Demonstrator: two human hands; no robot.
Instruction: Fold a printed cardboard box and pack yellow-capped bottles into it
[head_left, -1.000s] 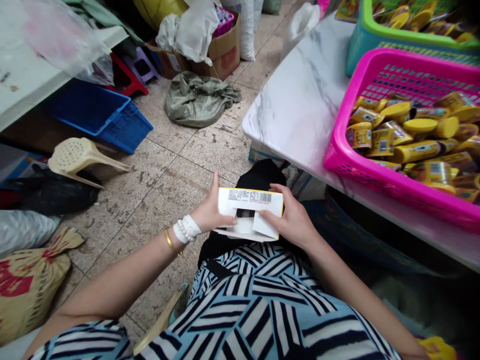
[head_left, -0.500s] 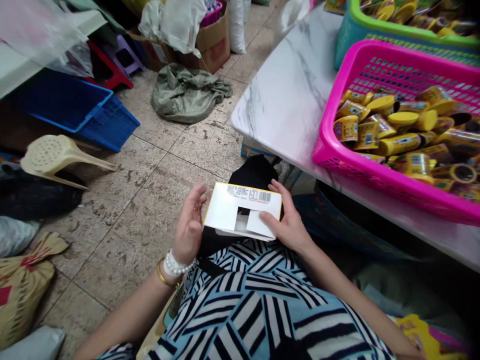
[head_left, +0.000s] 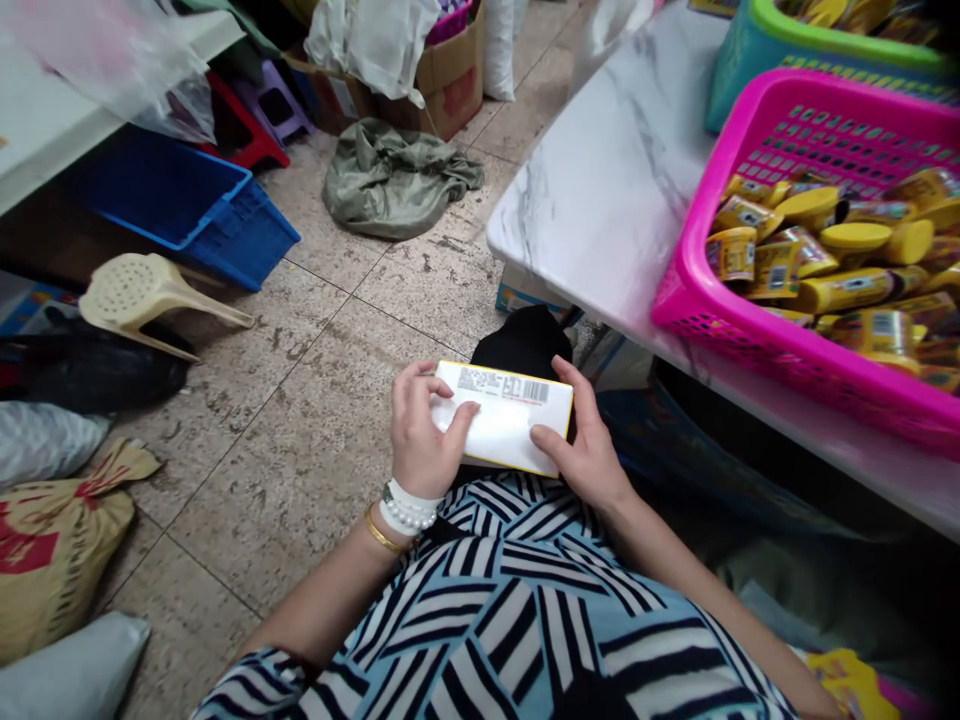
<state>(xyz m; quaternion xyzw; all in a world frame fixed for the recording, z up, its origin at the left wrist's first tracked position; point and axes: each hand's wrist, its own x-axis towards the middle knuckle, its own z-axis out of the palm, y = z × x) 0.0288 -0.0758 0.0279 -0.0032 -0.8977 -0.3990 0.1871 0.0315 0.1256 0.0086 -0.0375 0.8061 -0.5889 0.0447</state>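
I hold a small white cardboard box [head_left: 510, 420] with yellow edges and a barcode over my lap. Its flaps lie flat and closed. My left hand [head_left: 420, 435] grips the box's left end, with fingers pressing on its top face. My right hand [head_left: 589, 450] grips the right end, thumb on top. To the right, a pink basket [head_left: 697, 300] full of several yellow labelled jars [head_left: 832, 265] stands on a white marble table [head_left: 600, 190].
A green-rimmed teal basket [head_left: 742, 50] stands behind the pink one. On the tiled floor lie a blue crate [head_left: 187, 215], an overturned beige stool [head_left: 142, 295], a green cloth heap [head_left: 397, 180], cardboard boxes [head_left: 450, 80] and sacks [head_left: 52, 540] at left.
The box's flaps were open a second ago. My left hand let go, then came back and pressed the flaps down, so the box now shows a flat closed face.
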